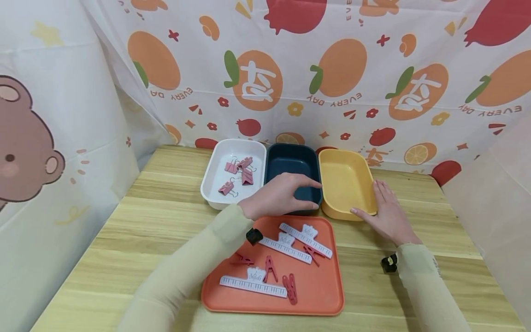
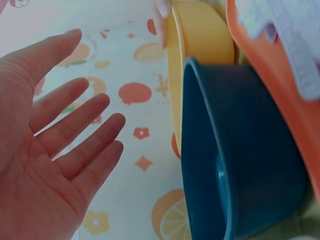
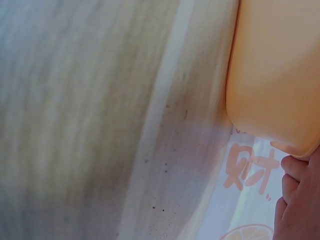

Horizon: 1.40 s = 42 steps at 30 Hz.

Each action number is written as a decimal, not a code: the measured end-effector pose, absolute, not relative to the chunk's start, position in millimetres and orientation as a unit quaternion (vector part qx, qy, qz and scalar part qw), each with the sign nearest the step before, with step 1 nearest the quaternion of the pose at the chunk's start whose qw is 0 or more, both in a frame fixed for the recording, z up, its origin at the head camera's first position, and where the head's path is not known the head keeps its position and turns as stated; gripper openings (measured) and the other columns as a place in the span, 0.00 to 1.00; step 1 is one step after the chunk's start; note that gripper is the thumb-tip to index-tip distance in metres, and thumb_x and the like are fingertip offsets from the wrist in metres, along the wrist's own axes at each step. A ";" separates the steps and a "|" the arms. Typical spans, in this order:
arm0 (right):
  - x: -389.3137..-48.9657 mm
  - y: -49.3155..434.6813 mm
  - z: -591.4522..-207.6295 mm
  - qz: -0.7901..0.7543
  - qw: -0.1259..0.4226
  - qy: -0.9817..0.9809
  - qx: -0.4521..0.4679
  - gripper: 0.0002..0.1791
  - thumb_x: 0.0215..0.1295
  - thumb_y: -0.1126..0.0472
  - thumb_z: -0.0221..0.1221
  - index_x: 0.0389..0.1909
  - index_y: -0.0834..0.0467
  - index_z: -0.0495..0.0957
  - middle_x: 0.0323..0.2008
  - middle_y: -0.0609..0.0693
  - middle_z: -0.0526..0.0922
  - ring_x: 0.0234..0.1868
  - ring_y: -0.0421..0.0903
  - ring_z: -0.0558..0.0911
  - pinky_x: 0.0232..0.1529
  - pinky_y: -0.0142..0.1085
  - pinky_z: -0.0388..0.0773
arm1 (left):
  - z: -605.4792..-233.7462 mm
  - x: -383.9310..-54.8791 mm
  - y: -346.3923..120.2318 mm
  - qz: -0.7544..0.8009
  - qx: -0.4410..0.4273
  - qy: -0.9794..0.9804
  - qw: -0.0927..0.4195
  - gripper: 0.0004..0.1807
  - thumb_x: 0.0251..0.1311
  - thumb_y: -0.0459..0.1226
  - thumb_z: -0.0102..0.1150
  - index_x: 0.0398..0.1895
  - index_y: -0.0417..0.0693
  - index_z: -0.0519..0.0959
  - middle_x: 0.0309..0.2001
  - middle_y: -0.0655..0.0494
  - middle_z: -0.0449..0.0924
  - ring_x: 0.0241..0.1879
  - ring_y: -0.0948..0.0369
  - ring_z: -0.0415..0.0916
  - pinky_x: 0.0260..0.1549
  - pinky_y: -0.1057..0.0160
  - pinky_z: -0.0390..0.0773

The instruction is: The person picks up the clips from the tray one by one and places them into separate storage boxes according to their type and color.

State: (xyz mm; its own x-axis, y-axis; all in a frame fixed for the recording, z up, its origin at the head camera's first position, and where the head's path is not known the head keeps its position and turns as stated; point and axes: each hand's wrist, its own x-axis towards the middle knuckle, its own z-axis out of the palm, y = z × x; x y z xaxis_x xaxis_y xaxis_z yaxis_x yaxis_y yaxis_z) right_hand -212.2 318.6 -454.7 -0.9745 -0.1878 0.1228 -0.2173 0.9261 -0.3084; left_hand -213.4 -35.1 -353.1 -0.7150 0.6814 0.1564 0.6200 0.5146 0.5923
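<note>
My left hand (image 1: 282,196) hovers above the dark blue bin (image 1: 292,160), fingers extended and holding nothing; in the left wrist view its palm faces the camera beside that bin. My right hand (image 1: 390,219) touches the right side of the yellow bin (image 1: 346,180). Its fingers lie straight along the outer wall, with the thumb at the near corner. In the right wrist view, fingers (image 3: 295,185) show at the bin's edge. The white bin (image 1: 207,177) on the left holds several pink binder clips (image 1: 247,176).
An orange tray (image 1: 315,290) lies in front of the bins. On it are white piano-keyboard clips (image 1: 253,284) and several red clothespins (image 1: 270,269). The wooden table (image 1: 137,221) meets a fruit-print cloth (image 1: 298,110) behind the bins.
</note>
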 end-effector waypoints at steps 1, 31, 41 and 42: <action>-212.0 318.7 -454.7 0.162 0.046 -0.980 0.103 0.63 0.65 0.27 0.55 0.80 0.66 0.39 0.79 0.67 0.44 0.79 0.61 0.40 0.75 0.59 0.41 | -353.7 -210.9 -33.9 0.320 0.378 0.867 0.049 0.28 0.64 0.49 0.70 0.66 0.54 0.79 0.63 0.59 0.78 0.60 0.61 0.73 0.57 0.63 0.75; -210.7 319.6 -456.6 0.164 0.044 -0.980 0.102 0.63 0.65 0.26 0.55 0.80 0.65 0.38 0.79 0.66 0.43 0.80 0.60 0.39 0.75 0.58 0.39 | -391.4 -171.5 -4.8 0.270 0.468 0.827 0.156 0.29 0.61 0.46 0.72 0.66 0.53 0.79 0.60 0.63 0.80 0.55 0.64 0.77 0.51 0.72 0.75; -211.6 320.1 -456.9 0.167 0.048 -0.979 0.106 0.62 0.65 0.27 0.55 0.80 0.65 0.39 0.79 0.66 0.44 0.80 0.59 0.39 0.75 0.56 0.39 | -402.9 -168.6 3.8 0.246 0.477 0.823 0.187 0.26 0.59 0.44 0.75 0.61 0.50 0.83 0.53 0.62 0.83 0.48 0.69 0.79 0.45 0.76 0.75; -211.6 320.1 -456.9 0.168 0.049 -0.979 0.107 0.62 0.65 0.27 0.55 0.80 0.66 0.39 0.79 0.66 0.44 0.80 0.59 0.40 0.75 0.56 0.39 | -403.5 -168.3 4.4 0.239 0.478 0.825 0.186 0.25 0.59 0.44 0.75 0.60 0.50 0.83 0.52 0.62 0.84 0.48 0.69 0.78 0.45 0.76 0.75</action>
